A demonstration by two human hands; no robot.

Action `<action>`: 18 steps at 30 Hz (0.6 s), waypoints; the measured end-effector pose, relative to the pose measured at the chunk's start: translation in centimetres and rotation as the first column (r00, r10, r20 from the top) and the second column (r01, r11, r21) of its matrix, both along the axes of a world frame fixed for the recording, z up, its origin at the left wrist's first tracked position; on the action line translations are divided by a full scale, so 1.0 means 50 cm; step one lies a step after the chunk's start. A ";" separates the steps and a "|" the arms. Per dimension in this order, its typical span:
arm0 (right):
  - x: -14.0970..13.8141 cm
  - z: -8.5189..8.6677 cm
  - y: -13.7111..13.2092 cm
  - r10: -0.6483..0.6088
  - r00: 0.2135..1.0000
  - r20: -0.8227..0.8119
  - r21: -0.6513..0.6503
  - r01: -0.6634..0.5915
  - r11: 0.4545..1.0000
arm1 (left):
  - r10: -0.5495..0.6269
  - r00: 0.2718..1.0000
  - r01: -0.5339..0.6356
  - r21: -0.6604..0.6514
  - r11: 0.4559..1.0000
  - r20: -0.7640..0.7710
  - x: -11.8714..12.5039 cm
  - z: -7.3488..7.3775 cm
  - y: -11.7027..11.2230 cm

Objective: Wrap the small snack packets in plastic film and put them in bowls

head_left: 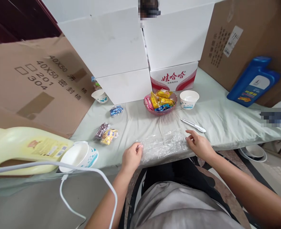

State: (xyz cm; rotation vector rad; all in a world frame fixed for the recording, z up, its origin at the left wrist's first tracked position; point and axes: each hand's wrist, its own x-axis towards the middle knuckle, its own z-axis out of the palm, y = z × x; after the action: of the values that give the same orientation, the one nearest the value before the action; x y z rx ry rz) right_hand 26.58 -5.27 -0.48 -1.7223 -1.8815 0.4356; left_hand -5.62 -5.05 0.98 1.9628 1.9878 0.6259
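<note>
Clear crinkled plastic wrap [163, 144] lies along the table's front edge, between my two hands. My left hand [132, 156] pinches its left end with thumb and fingers. At the other end, my right hand [199, 143] has its thumb and fingers closed on the wrap, the index finger stretched out. Just beyond the right hand rests a white utility knife [193, 125]. Behind the wrap stands a pink bowl [152, 111] filled with yellow, blue and pink wrapped snacks [163, 100].
Paper bowls [189, 99] stand at the right, far left [99, 96] and near left [89, 156]. Wrapped snacks [109, 136] lie left of centre. White boxes [128, 86] form a back wall. A blue bottle [252, 84] leans right; a yellow jug [30, 143] lies left, behind a white cable [95, 168].
</note>
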 end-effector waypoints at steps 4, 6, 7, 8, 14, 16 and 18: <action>-0.003 0.002 0.009 -0.047 0.986 0.158 0.008 0.046 0.999 | 0.077 0.989 -0.082 -0.031 0.996 -0.122 0.006 -0.003 0.013; -0.004 0.005 0.011 -0.055 0.986 0.160 0.010 0.054 0.998 | 0.098 0.984 -0.108 -0.062 0.992 -0.146 0.008 -0.003 0.015; -0.005 0.007 0.013 -0.054 0.989 0.138 0.005 0.054 0.999 | 0.100 0.984 -0.112 -0.075 0.991 -0.146 0.008 -0.003 0.016; -0.006 0.008 0.014 -0.050 0.993 0.106 0.002 0.050 0.999 | 0.096 0.986 -0.109 -0.085 0.990 -0.139 0.009 -0.003 0.017; -0.005 0.003 0.004 0.008 1.000 0.028 0.156 -0.013 0.988 | 0.049 0.997 -0.056 -0.133 0.989 -0.059 0.001 -0.002 0.016; -0.003 -0.002 -0.006 0.042 0.997 0.064 0.176 -0.053 0.983 | 0.041 0.998 -0.050 -0.157 0.986 -0.055 -0.003 0.000 0.019; -0.001 -0.009 -0.014 0.072 0.989 0.129 0.148 -0.091 0.985 | 0.047 0.994 -0.058 -0.111 0.992 -0.102 -0.001 0.008 0.024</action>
State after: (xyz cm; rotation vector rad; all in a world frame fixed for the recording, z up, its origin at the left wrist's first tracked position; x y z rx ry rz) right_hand 26.54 -6.00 -0.93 -1.6073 -2.0226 0.2131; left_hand -5.69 -3.86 1.40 1.9137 2.0906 0.4248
